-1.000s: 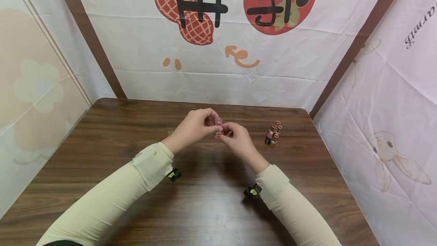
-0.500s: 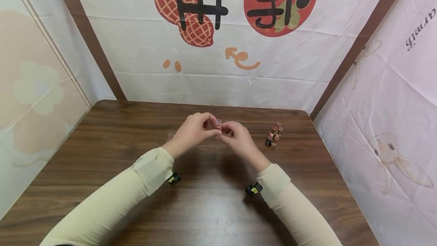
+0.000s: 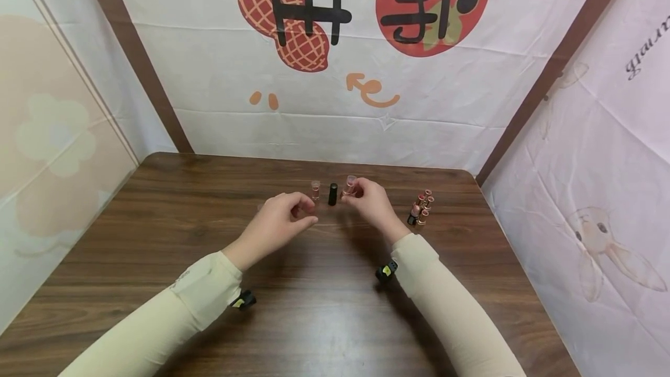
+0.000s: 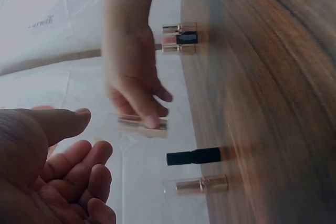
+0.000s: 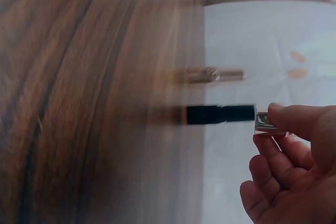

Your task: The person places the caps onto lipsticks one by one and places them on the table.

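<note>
My right hand (image 3: 373, 205) pinches a lipstick tube (image 3: 350, 185) with a clear cap and a gold body. In the left wrist view that tube is off the table. Left of it, a black lipstick tube (image 3: 332, 194) stands upright. Beside this is another clear-capped gold lipstick tube (image 3: 316, 190), also upright. My left hand (image 3: 274, 223) is apart from these, nearest the standing gold tube. Its thumb and fingers are loosely bent, with nothing between them in the left wrist view.
Several uncapped gold lipstick tubes (image 3: 428, 201) and one with a black base (image 3: 413, 215) stand clustered at the right of the wooden table (image 3: 324, 307). Behind the table's far edge hangs a printed cloth (image 3: 335, 132), with cloth walls at both sides.
Both hands were together at a small clear-capped tube. Now the left hand has drawn away left and nearer, while the right has moved slightly right with the tube. Two standing tubes have come into view.
</note>
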`<state>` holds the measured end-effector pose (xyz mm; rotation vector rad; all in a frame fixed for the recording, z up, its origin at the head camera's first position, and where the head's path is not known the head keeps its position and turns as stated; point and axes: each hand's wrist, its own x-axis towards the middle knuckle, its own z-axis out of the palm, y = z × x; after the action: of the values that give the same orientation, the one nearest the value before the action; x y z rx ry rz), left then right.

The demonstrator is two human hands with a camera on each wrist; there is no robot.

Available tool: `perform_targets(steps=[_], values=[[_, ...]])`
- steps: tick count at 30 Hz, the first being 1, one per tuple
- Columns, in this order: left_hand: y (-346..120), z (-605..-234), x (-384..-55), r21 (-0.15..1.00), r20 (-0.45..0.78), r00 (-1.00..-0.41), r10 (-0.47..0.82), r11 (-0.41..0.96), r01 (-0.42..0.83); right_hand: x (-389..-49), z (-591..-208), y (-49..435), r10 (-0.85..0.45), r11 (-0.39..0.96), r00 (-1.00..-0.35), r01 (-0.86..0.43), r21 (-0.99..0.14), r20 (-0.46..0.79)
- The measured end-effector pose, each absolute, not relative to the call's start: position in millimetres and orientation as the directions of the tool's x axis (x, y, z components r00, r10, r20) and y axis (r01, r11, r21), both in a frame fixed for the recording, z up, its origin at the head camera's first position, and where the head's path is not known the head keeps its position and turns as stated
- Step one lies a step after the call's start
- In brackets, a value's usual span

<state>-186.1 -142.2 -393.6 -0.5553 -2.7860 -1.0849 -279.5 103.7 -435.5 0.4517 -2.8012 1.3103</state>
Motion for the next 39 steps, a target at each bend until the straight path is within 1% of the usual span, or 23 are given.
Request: perform_targets(steps=[7,12,18,28,39], values=[[-165,-400,-171,0.622,0.223,-0.930,0.291,0.692,0.366,-306,-456,107,-0.244,0.663,-0.967,-0.221,-0.715,0.073],[-181,-408,-164,0.628,0.220,-0.937,0.271,0.695,0.349,-314,-468,107,-0.219,0.706,-0.976,-0.171,-0.687,0.017],[-195,-412,-161,0.637,0.216,-0.948,0.234,0.702,0.318,-316,-476,108,-0.181,0.727,-0.983,-0.134,-0.673,0.000],[-214,-412,-162,0.655,0.185,-0.970,0.159,0.716,0.242,-318,-479,103,-0.196,0.735,-0.981,-0.136,-0.664,-0.016],[-225,-416,-167,0.637,0.177,-0.974,0.139,0.738,0.222,-317,-475,101,-0.204,0.742,-0.978,-0.130,-0.657,-0.038]])
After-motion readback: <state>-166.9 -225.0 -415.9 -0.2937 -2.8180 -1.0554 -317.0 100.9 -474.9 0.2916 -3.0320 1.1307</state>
